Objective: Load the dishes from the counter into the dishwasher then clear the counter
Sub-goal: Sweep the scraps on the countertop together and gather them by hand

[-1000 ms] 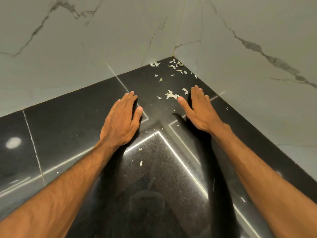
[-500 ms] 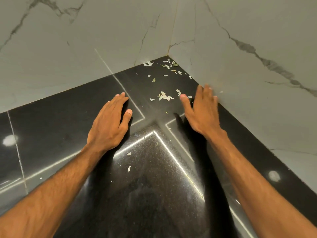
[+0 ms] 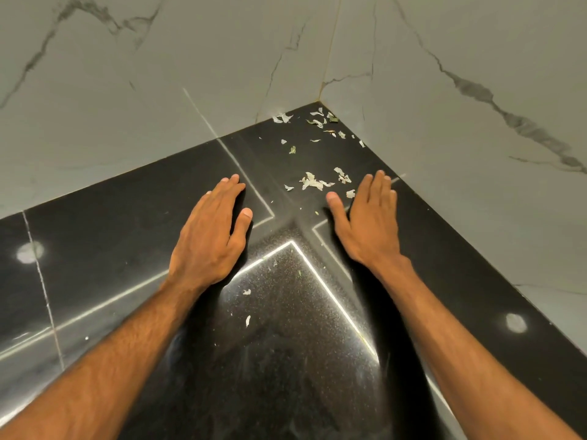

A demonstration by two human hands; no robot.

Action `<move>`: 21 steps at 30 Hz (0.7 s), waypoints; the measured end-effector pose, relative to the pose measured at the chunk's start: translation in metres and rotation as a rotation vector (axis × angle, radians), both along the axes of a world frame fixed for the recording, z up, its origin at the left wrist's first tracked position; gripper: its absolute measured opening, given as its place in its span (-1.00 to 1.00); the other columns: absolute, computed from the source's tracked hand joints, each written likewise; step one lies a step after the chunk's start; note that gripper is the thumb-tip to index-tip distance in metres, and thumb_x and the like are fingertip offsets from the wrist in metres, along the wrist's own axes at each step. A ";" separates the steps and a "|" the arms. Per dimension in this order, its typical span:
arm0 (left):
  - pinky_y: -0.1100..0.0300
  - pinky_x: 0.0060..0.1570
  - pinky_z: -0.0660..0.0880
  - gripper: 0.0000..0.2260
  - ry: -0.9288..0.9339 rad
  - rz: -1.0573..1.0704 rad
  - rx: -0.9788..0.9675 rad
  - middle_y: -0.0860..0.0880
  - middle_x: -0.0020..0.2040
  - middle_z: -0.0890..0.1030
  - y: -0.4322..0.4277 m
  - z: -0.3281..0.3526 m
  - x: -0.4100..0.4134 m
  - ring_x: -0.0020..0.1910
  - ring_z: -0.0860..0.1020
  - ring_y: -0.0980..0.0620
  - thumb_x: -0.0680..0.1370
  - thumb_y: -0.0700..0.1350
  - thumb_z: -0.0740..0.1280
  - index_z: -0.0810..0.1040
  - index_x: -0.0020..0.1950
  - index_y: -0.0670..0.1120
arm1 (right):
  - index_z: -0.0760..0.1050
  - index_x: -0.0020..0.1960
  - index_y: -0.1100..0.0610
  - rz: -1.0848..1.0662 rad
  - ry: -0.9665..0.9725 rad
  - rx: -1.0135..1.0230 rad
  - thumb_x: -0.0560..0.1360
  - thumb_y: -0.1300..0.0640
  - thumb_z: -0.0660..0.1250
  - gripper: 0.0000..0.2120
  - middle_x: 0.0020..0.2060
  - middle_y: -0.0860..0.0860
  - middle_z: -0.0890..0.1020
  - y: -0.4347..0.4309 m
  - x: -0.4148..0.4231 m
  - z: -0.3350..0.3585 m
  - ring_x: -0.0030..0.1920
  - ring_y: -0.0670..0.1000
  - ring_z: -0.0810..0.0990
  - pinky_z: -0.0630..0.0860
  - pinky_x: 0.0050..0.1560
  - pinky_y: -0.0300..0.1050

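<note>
Black counter (image 3: 111,236) under left hand (image 3: 209,239), right hand (image 3: 370,223); each grip wide, palms flat.

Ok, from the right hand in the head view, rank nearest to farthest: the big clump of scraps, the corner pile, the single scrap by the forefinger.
1. Single scrap, between thumb and forefinger of the right hand.
2. Big clump, left of that, ahead of the thumb.
3. Corner pile, far back in the corner of the counter.

You are reaching both bare forearms forward, left hand (image 3: 208,238) and right hand (image 3: 370,225) lying palm-down, fingers straight and together, thumbs angled inward toward each other.
</note>
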State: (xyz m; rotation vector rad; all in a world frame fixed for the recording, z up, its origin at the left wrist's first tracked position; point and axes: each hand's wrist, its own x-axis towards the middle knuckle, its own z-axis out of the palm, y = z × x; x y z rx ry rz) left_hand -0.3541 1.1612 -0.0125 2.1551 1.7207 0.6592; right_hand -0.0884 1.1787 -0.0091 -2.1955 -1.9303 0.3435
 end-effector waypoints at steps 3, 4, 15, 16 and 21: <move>0.04 0.60 0.05 -0.49 -0.002 0.003 -0.009 0.05 0.63 0.18 0.000 0.001 0.000 0.61 0.11 0.13 0.69 0.13 0.01 0.22 0.61 -0.03 | -0.17 0.64 0.25 0.119 0.113 0.019 0.63 -0.40 -0.14 -0.12 0.63 0.16 -0.20 0.013 -0.019 0.003 0.63 0.09 -0.24 -0.23 0.61 0.05; 0.05 0.60 0.05 -0.49 -0.004 0.004 -0.012 0.05 0.63 0.18 0.000 0.001 0.000 0.61 0.11 0.13 0.68 0.13 0.01 0.22 0.61 -0.03 | -0.17 0.65 0.24 0.116 0.136 0.036 0.64 -0.39 -0.13 -0.14 0.63 0.15 -0.20 0.025 -0.018 0.005 0.63 0.09 -0.23 -0.22 0.61 0.05; 0.07 0.60 0.04 -0.48 0.017 0.002 -0.004 0.06 0.63 0.17 0.001 -0.001 0.000 0.61 0.08 0.16 0.69 0.14 0.00 0.20 0.62 -0.05 | 0.27 0.51 0.17 0.229 0.157 0.100 0.53 -0.52 -0.24 -0.07 0.51 0.16 0.32 0.125 -0.012 0.014 0.53 0.16 0.25 0.16 0.55 0.28; 0.07 0.60 0.04 -0.47 0.018 0.001 -0.005 0.06 0.63 0.16 0.001 -0.001 0.000 0.61 0.07 0.16 0.69 0.14 0.00 0.20 0.62 -0.05 | 0.27 0.50 0.19 0.184 0.132 0.083 0.50 -0.54 -0.28 -0.02 0.50 0.18 0.33 0.134 -0.010 0.013 0.52 0.18 0.26 0.16 0.54 0.28; 0.08 0.61 0.02 -0.47 0.027 0.014 -0.005 0.06 0.64 0.16 0.001 -0.002 -0.001 0.61 0.06 0.15 0.70 0.14 0.00 0.18 0.63 -0.05 | 0.20 0.55 0.19 0.301 0.189 -0.015 0.58 -0.47 -0.16 -0.13 0.48 0.12 0.35 0.121 -0.029 0.013 0.52 0.11 0.26 0.15 0.54 0.11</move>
